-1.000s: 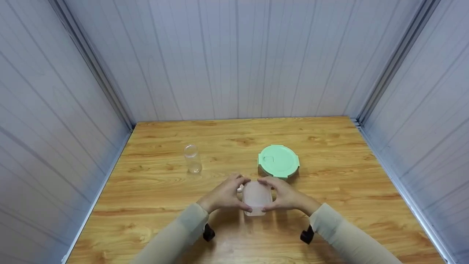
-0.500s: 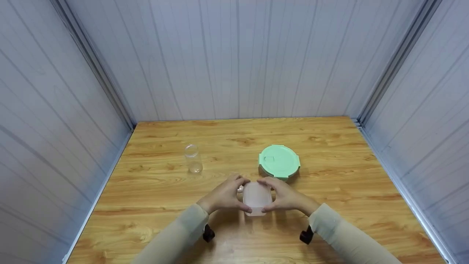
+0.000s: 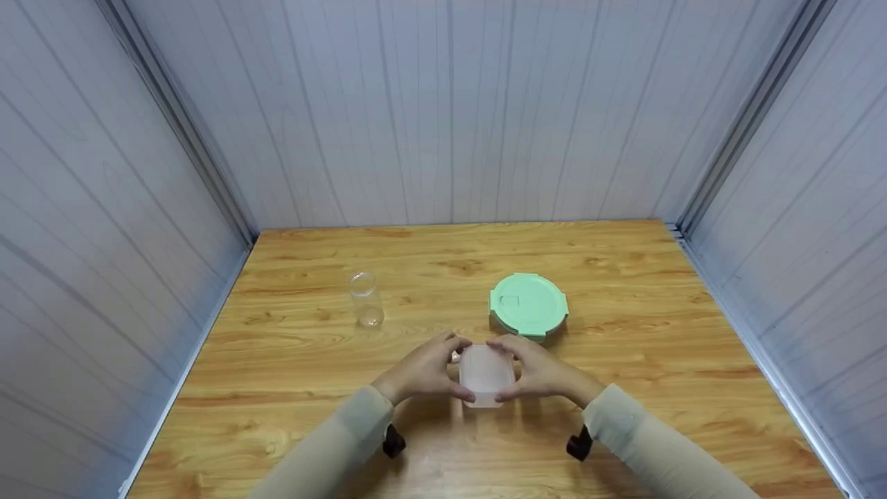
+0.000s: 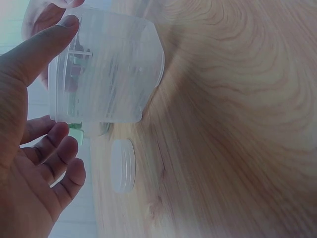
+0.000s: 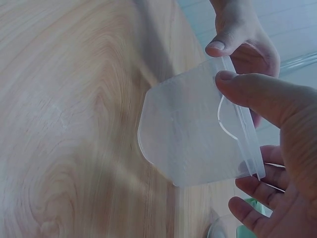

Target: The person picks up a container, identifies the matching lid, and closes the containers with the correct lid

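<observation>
A translucent, squarish plastic container (image 3: 486, 374) stands in front of me, with my hands on either side of it. My left hand (image 3: 431, 371) grips its left side near the top, thumb at the front and fingers toward the back. On the opposite side my right hand (image 3: 544, 369) holds it the same way. The left wrist view shows the container's clear walls (image 4: 116, 69) and the thumb (image 4: 64, 29) against its rim. In the right wrist view a curved cut line marks the container's side (image 5: 193, 124), below the right thumb (image 5: 237, 84).
A round white screw lid (image 4: 123, 166) lies just beyond my left hand. Behind and to the left stands a clear cylindrical jar (image 3: 366, 301). A round food container with a mint-green lid (image 3: 528, 303) sits behind my right hand. Panel walls (image 3: 450, 125) border the wooden table (image 3: 291, 402).
</observation>
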`<move>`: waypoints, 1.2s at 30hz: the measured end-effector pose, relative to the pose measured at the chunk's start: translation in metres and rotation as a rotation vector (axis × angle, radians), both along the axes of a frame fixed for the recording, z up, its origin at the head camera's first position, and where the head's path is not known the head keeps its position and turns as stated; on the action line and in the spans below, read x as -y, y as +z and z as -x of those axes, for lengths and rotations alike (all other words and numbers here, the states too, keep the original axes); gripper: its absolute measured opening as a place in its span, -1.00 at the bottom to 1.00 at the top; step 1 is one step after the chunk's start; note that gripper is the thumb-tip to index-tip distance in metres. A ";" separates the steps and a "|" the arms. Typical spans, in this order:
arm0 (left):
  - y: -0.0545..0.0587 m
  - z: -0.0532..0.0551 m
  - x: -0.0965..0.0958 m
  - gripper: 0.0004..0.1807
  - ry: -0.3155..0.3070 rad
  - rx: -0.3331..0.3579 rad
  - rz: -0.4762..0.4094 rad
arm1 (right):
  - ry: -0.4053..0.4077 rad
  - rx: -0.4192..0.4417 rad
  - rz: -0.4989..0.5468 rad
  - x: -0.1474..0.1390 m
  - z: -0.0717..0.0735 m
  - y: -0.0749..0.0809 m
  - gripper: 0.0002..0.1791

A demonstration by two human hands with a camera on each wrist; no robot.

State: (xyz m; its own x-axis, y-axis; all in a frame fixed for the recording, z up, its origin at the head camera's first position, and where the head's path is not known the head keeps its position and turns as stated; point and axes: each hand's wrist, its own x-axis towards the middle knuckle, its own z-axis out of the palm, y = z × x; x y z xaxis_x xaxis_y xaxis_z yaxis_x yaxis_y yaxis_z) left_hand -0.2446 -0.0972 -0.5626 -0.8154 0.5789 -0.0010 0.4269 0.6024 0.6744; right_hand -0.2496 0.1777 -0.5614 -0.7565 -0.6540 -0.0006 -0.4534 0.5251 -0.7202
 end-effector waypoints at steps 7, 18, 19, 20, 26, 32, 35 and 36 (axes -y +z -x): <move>-0.001 -0.001 0.001 0.01 -0.005 0.062 -0.051 | 0.004 -0.010 -0.012 0.001 0.000 0.000 0.09; -0.002 -0.001 0.000 -0.07 0.010 0.124 -0.105 | 0.000 0.012 -0.012 0.002 0.000 0.003 0.10; -0.002 0.000 0.000 -0.07 0.011 0.127 -0.105 | -0.001 0.011 -0.014 0.003 0.000 0.003 0.10; -0.002 0.000 0.000 -0.07 0.013 0.131 -0.109 | -0.002 0.011 -0.016 0.003 0.000 0.003 0.10; -0.001 -0.001 0.000 -0.09 0.021 0.150 -0.117 | 0.002 -0.010 -0.019 0.004 0.001 0.003 0.07; -0.001 -0.001 0.000 -0.08 0.021 0.156 -0.137 | 0.003 -0.037 -0.025 0.005 0.001 0.002 0.06; -0.003 -0.001 0.001 -0.06 0.013 0.144 -0.145 | 0.006 -0.064 -0.028 0.004 0.000 0.002 0.07; -0.004 -0.001 0.001 -0.05 0.011 0.140 -0.146 | 0.009 -0.071 -0.024 0.003 0.000 0.001 0.08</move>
